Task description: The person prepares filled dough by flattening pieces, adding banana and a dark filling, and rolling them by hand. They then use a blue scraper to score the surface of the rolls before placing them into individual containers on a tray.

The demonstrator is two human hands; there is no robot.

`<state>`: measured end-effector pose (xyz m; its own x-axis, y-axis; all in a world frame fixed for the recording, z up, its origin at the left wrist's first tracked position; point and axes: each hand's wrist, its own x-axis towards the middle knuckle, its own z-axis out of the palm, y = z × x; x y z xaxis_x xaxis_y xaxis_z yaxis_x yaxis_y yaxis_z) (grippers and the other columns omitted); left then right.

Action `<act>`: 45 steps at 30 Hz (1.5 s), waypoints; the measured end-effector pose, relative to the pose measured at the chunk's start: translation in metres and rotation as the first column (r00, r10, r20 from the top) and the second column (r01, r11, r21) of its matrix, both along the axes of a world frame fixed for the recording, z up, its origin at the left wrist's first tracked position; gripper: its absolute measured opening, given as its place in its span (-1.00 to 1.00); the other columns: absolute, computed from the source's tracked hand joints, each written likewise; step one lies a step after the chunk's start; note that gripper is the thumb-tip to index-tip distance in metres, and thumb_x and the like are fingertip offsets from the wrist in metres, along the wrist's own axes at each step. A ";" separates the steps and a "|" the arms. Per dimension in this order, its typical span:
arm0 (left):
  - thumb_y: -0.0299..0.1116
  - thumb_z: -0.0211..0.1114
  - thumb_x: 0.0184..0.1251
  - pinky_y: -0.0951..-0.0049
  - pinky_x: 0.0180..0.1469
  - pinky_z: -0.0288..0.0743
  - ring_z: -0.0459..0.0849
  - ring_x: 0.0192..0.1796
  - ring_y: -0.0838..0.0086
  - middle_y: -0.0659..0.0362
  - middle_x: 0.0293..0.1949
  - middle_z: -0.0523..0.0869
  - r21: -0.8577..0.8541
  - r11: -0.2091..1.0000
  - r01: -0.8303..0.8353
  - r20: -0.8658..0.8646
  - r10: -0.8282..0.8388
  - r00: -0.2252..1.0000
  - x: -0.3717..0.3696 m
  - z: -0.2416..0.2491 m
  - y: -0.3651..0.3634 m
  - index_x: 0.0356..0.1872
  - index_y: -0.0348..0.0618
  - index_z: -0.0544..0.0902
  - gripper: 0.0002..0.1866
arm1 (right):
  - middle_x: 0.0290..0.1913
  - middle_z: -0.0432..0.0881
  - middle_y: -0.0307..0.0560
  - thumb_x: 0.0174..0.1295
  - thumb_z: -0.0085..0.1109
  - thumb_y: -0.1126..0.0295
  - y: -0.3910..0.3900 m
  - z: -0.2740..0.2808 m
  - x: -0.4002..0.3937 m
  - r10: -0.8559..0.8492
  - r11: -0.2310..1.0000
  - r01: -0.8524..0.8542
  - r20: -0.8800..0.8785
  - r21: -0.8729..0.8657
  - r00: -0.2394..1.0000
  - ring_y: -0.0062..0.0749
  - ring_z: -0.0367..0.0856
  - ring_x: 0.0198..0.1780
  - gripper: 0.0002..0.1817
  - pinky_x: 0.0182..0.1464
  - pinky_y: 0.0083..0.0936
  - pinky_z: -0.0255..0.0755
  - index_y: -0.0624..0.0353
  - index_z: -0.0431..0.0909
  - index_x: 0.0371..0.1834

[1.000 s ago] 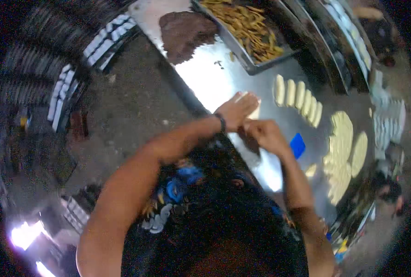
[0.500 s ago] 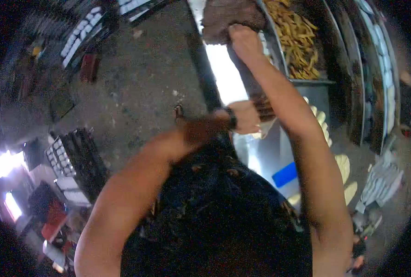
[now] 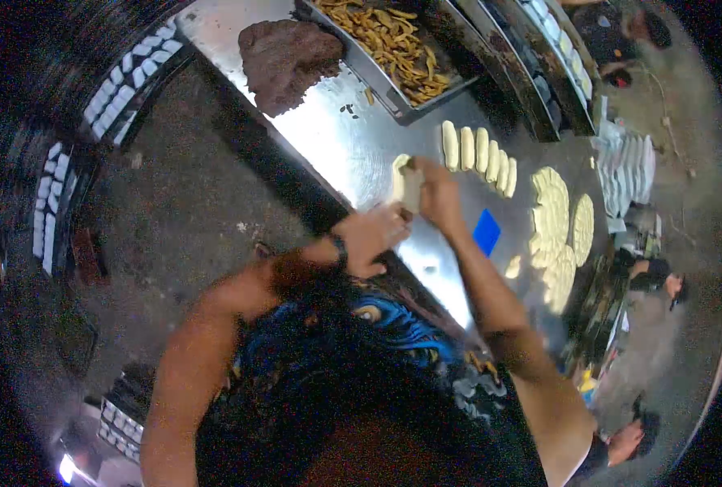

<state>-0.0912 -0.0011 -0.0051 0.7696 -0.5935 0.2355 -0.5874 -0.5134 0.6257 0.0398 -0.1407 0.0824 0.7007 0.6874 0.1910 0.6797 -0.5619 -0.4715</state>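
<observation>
A short pale strip of dough [image 3: 412, 188] stands between my two hands over the metal table's near edge. My right hand [image 3: 438, 196] is closed around its right side, fingers curled and partly blurred. At its lower end, the fingers of my left hand [image 3: 375, 234] bend against it; a dark band circles that wrist. Just behind lies another pale dough piece [image 3: 398, 169], partly covered. Several filled-looking dough rolls [image 3: 482, 151] lie in a row to the right. Farther off on the table rests a large brown lump [image 3: 288, 65] of dough or paste.
A metal tray [image 3: 393, 104] of yellow-brown strips stands at the back. A blue flat scraper-like piece [image 3: 486, 232] lies right of my right arm, near flattened dough sheets [image 3: 550, 215]. Racks with white pieces [image 3: 117, 97] stand left. Another person's hand [image 3: 625, 442] shows lower right.
My right hand has left the brown lump and come back toward my left hand, onto the pale dough. The view has turned, bringing the dough rolls and sheets into sight.
</observation>
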 end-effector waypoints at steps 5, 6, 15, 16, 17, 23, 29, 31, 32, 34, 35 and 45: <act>-0.11 0.26 0.12 -0.04 0.41 0.06 0.22 0.42 0.07 -0.08 0.31 0.37 0.006 0.991 0.136 0.065 -0.136 0.989 -0.007 0.017 0.011 0.19 -0.15 0.48 -0.41 | -0.16 0.58 0.32 0.22 0.04 0.23 0.018 0.011 0.012 -0.159 0.653 0.006 -0.129 -0.758 0.979 0.07 0.57 -0.09 -0.66 -0.07 -0.09 0.46 0.30 0.54 -0.14; -0.12 0.25 0.13 -0.01 0.35 0.15 0.33 0.32 0.07 -0.08 0.21 0.44 -0.094 0.988 0.121 -0.024 -0.124 0.992 -0.007 0.009 0.015 0.12 -0.16 0.51 -0.46 | -0.14 0.58 0.32 0.22 0.04 0.20 0.036 0.050 0.024 -0.191 0.656 0.002 -0.164 -0.755 0.968 0.08 0.56 -0.06 -0.65 -0.02 -0.11 0.44 0.28 0.55 -0.12; -0.43 0.17 0.15 0.19 0.03 0.42 0.56 -0.05 0.12 0.03 -0.17 0.63 -0.243 0.656 -0.714 -0.049 0.727 0.685 0.065 0.023 0.072 -0.26 -0.17 0.60 -0.85 | 0.25 0.28 0.27 0.26 0.01 0.21 0.066 -0.041 0.032 -0.394 0.917 0.366 0.208 0.160 0.895 0.10 0.20 0.28 -0.38 0.31 -0.01 0.04 0.21 0.18 0.36; -0.43 0.17 0.15 0.18 0.04 0.41 0.55 -0.04 0.11 0.04 -0.16 0.63 -0.226 0.621 -0.751 -0.030 0.766 0.642 0.072 0.024 0.070 -0.25 -0.16 0.60 -0.85 | 0.23 0.31 0.29 0.26 0.01 0.22 0.062 -0.031 0.039 -0.355 0.919 0.327 0.104 0.220 0.929 0.10 0.23 0.25 -0.39 0.30 -0.04 0.06 0.21 0.20 0.35; -0.43 0.17 0.15 0.18 0.05 0.40 0.54 -0.03 0.11 0.05 -0.15 0.63 -0.212 0.583 -0.785 -0.014 0.801 0.599 0.080 0.022 0.066 -0.24 -0.15 0.60 -0.85 | 0.12 0.43 0.24 0.23 0.06 0.23 0.058 -0.015 0.054 -0.336 0.913 0.333 -0.027 0.238 0.942 0.04 0.37 0.15 -0.43 0.23 -0.17 0.22 0.22 0.29 0.30; -0.47 0.20 0.09 0.15 -0.04 0.47 0.58 -0.09 0.11 0.09 -0.10 0.62 0.031 0.564 -0.825 0.180 0.809 0.560 0.092 0.010 0.060 -0.22 -0.11 0.61 -0.80 | -0.20 0.70 0.06 0.14 0.11 0.34 0.042 -0.004 0.259 0.012 0.975 0.001 0.056 -0.223 0.998 -0.02 0.67 -0.18 -0.72 -0.09 -0.24 0.54 0.05 0.67 -0.09; -0.49 0.21 0.05 0.19 -0.02 0.48 0.58 -0.10 0.16 0.10 -0.09 0.62 0.006 0.535 -0.845 0.132 0.837 0.531 0.090 0.024 0.056 -0.20 -0.13 0.60 -0.77 | -0.14 0.64 0.23 -0.05 0.12 0.49 0.066 -0.019 0.317 0.309 0.654 -0.204 0.011 -0.728 0.951 0.06 0.59 -0.01 -0.64 0.01 -0.17 0.50 0.26 0.65 -0.12; -0.48 0.20 0.07 0.20 -0.02 0.48 0.57 -0.08 0.18 0.10 -0.09 0.62 -0.007 0.539 -0.842 0.111 0.838 0.535 0.089 0.024 0.057 -0.19 -0.14 0.61 -0.77 | -0.17 0.66 0.18 -0.04 0.18 0.45 0.066 -0.013 0.311 0.309 0.720 -0.240 -0.009 -0.652 0.951 0.04 0.62 -0.06 -0.70 -0.02 -0.17 0.51 0.22 0.66 -0.18; -0.48 0.20 0.08 0.20 -0.02 0.48 0.57 -0.08 0.18 0.10 -0.09 0.62 -0.001 0.530 -0.848 0.107 0.843 0.527 0.089 0.023 0.057 -0.19 -0.14 0.61 -0.77 | -0.19 0.67 0.13 -0.05 0.21 0.41 0.065 -0.010 0.310 0.318 0.755 -0.273 -0.030 -0.596 0.948 0.01 0.64 -0.09 -0.72 -0.03 -0.19 0.53 0.19 0.66 -0.21; -0.47 0.20 0.09 0.20 -0.02 0.48 0.57 -0.08 0.18 0.09 -0.10 0.62 -0.003 0.524 -0.852 0.113 0.847 0.520 0.090 0.022 0.057 -0.19 -0.15 0.61 -0.78 | -0.26 0.68 0.05 -0.05 0.28 0.39 0.060 -0.003 0.312 0.247 0.838 -0.253 -0.079 -0.484 0.966 -0.11 0.66 -0.19 -0.73 -0.08 -0.26 0.53 0.17 0.64 -0.23; -0.47 0.20 0.10 0.20 -0.02 0.48 0.57 -0.08 0.18 0.09 -0.09 0.62 -0.021 0.521 -0.853 0.117 0.849 0.516 0.090 0.022 0.057 -0.20 -0.15 0.61 -0.79 | -0.31 0.66 0.02 -0.05 0.32 0.40 0.056 0.002 0.314 0.168 0.880 -0.201 -0.114 -0.430 0.979 -0.20 0.65 -0.25 -0.73 -0.12 -0.32 0.52 0.18 0.62 -0.23; -0.48 0.22 0.09 0.19 -0.02 0.49 0.57 -0.07 0.14 0.05 -0.10 0.62 -0.161 0.611 -0.775 0.143 0.791 0.595 0.087 0.012 0.064 -0.22 -0.19 0.61 -0.80 | -0.30 0.64 -0.27 0.16 0.29 0.54 0.009 0.051 0.171 0.106 0.992 -0.061 -0.495 0.107 0.862 -0.64 0.57 -0.25 -0.81 -0.14 -0.60 0.49 0.24 0.59 -0.15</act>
<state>-0.0044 0.0625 0.0071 0.8668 0.2426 0.4356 -0.0859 -0.7879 0.6098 0.2113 -0.1320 0.1337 0.6583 0.7449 -0.1085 0.3835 -0.4560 -0.8031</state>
